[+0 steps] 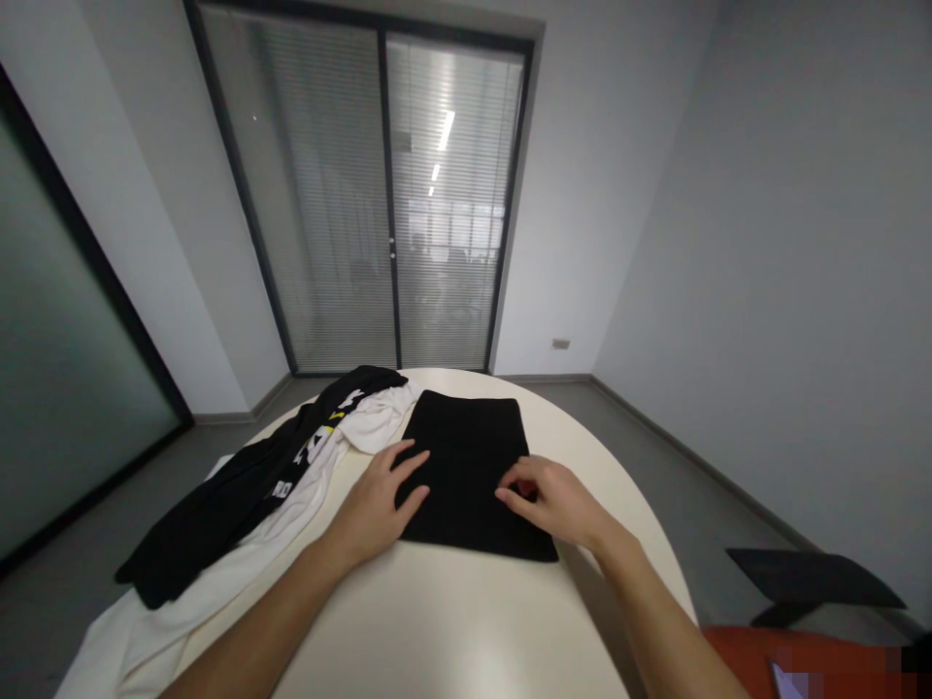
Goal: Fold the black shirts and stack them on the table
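Toward the far edge of the desk (pixel 466 631), right of its middle line, a black cloth (pixel 470 471) is laid flat as a near-rectangular panel. Its far side is set close to the rounded far edge, and its right side is separated from the curved right edge by a strip of desk surface. The left side of the cloth is overlapped by the left hand (pixel 375 505), which is held wide, fingers and thumb spread over the fabric. The right side is partly covered by the right hand (pixel 560 500); its fingers are curled and thumb and forefinger are held narrow, but whether fabric is pinched between them cannot be told.

The left edge of the desk is occupied by a long pile. A white garment (pixel 160 631) is placed underneath and a black garment (pixel 218 515), marked with white and yellow print (pixel 335 419), is draped over it. The far end of the pile is located just beside the cloth's far left corner, so room on that side is restricted. The near part of the desk is crossed by both forearms. Beyond the right edge, a chair with a red seat (pixel 757 646) and a black upper part (pixel 815 580) is positioned; beyond the far edge, a glazed partition with blinds (pixel 327 243) is seen.
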A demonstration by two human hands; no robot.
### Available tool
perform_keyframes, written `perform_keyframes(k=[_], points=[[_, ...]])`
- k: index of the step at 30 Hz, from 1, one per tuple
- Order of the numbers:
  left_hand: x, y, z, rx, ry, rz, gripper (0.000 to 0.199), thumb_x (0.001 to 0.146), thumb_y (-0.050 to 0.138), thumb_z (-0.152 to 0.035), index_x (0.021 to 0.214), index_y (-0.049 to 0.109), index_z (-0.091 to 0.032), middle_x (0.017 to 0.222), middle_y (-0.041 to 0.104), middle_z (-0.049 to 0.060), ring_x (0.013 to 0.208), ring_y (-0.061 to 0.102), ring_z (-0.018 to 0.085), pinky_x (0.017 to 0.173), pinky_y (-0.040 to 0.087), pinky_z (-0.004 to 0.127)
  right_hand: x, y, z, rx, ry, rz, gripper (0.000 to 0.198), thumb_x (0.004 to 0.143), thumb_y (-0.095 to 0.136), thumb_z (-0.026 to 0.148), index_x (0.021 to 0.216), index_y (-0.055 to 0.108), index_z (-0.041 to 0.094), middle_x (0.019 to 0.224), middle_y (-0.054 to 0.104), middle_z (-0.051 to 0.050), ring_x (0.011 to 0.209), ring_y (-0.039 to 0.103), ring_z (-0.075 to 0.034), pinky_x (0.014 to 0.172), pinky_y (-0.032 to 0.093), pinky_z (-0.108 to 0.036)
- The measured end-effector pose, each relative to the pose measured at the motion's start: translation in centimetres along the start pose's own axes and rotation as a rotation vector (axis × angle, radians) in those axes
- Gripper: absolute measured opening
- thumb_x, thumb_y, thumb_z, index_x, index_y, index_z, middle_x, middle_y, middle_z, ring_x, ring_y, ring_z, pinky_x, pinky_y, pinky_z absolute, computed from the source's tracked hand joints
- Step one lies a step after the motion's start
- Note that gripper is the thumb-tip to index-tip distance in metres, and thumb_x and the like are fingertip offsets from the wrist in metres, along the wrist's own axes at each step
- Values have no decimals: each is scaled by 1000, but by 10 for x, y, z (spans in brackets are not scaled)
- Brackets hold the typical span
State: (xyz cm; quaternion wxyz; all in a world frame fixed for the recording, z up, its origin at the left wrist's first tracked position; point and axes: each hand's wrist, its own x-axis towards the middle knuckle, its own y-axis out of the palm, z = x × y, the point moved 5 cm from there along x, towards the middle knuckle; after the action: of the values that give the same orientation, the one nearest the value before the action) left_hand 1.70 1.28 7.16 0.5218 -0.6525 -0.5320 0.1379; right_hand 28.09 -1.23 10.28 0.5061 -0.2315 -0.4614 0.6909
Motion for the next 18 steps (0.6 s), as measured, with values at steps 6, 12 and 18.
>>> perform_keyframes(k=[6,12,18], points=[[-16,43,1,26,84,388,64,96,44,-55,154,27,-35,165,17,7,151,7,35,118,12,60,4,50,45,-15,-296,240,70,77,72,56,139,56,29,144,49,-11,132,42,-31,109,35,-46],[-17,30,3,-10,136,408,81,81,67,-51,153,32,-36,165,14,7,150,6,40,117,13,63,7,49,38,-152,-283,184,36,78,71,34,112,73,25,117,65,-7,106,59,-24,95,47,-35],[-9,6,-9,-83,212,349,40,78,60,-19,116,70,-28,120,65,7,115,58,25,102,43,36,9,47,43,-159,-290,171,28,79,57,21,101,75,21,98,73,-5,93,66,-19,84,48,-26]])
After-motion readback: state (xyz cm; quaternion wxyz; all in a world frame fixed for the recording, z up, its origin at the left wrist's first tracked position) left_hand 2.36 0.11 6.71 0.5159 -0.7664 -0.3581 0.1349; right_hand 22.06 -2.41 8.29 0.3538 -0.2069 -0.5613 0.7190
